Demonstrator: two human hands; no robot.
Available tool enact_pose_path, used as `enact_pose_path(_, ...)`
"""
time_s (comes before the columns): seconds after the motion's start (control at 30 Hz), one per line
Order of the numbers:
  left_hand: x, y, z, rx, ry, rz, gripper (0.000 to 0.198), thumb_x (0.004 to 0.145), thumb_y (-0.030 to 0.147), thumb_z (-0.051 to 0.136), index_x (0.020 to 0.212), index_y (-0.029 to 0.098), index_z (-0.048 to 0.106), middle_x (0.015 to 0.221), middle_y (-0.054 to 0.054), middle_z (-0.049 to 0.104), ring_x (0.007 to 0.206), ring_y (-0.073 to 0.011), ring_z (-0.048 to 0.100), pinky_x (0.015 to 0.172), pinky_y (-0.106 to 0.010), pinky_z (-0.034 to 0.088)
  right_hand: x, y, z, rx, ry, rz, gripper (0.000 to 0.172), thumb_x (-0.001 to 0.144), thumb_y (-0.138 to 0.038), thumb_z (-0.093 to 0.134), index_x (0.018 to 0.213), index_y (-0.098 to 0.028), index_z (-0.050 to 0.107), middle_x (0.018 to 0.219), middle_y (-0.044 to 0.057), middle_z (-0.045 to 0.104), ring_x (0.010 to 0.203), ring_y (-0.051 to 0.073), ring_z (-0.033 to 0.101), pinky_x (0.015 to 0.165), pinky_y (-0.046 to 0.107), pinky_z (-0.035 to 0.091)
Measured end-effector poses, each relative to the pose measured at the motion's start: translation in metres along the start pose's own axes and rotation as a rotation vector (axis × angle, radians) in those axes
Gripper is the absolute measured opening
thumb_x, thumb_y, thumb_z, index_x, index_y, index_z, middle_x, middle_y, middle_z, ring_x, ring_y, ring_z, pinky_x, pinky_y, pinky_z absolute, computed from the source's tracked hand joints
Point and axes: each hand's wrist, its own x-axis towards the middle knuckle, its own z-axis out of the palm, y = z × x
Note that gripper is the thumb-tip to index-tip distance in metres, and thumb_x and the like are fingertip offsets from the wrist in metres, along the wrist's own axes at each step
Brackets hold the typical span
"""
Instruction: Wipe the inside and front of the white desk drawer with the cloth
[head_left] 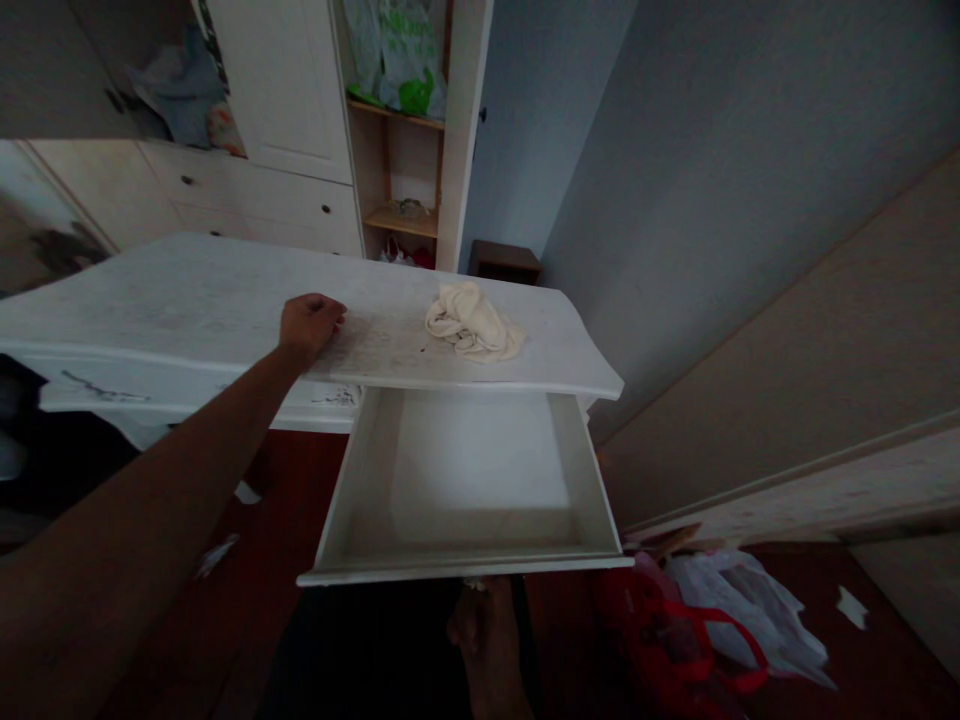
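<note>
My left hand [309, 322] rests on the white dresser top [187, 300], fingers curled down against the surface with nothing in them. A crumpled cream cloth [472, 322] lies on the top to the right of that hand, a short way apart. Below it a white drawer [352, 520] stands pulled out and looks bare inside. My right hand [480, 625] is under the drawer's front edge, closed at what seems to be the handle, which is hidden in shadow.
A red-handled bag [675, 640] and white plastic bags [750, 600] lie on the dark red floor at the right. A wardrobe with open shelves [397, 215] stands behind the dresser. A pale wall panel [787, 400] closes the right side.
</note>
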Motion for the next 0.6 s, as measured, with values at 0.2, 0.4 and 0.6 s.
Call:
enact_pose_path(0.2,0.001,-0.001,-0.001,0.030,0.004,-0.004,0.012,0.067,0.032,0.060,0.064,0.020,0.061,0.063,-0.002,0.062,0.059,-0.0149,0.055,0.056,-0.026,0.045,0.001,0.005,-0.002,-0.019,-0.008,-0.036,0.049,0.071,-0.068,0.063,0.058,-0.023,0.048,0.042,-0.008,0.033,0.043,0.009,0.027,0.046,0.025,0.035)
enact_pose_path(0.4,0.002,-0.003,-0.001,-0.009,-0.011,0.003,0.011,0.067,0.029,0.059,0.065,0.019,0.061,0.062,0.000,0.060,0.057,-0.0134,0.054,0.057,-0.024,0.044,0.008,0.013,-0.013,-0.112,-0.003,-0.054,0.049,0.077,-0.068,0.059,0.060,-0.022,0.054,0.044,-0.007,0.033,0.042,0.010,0.029,0.045,0.026,0.037)
enact_pose_path(0.6,0.002,0.000,-0.001,-0.073,-0.035,-0.032,0.010,0.068,0.027,0.061,0.064,0.019,0.061,0.059,0.001,0.058,0.055,-0.0111,0.050,0.055,-0.023,0.041,0.027,0.012,-0.027,-0.336,-0.022,0.011,0.025,0.093,-0.041,0.059,0.101,-0.018,0.065,0.096,0.005,0.067,0.078,0.017,0.063,0.067,0.031,0.055)
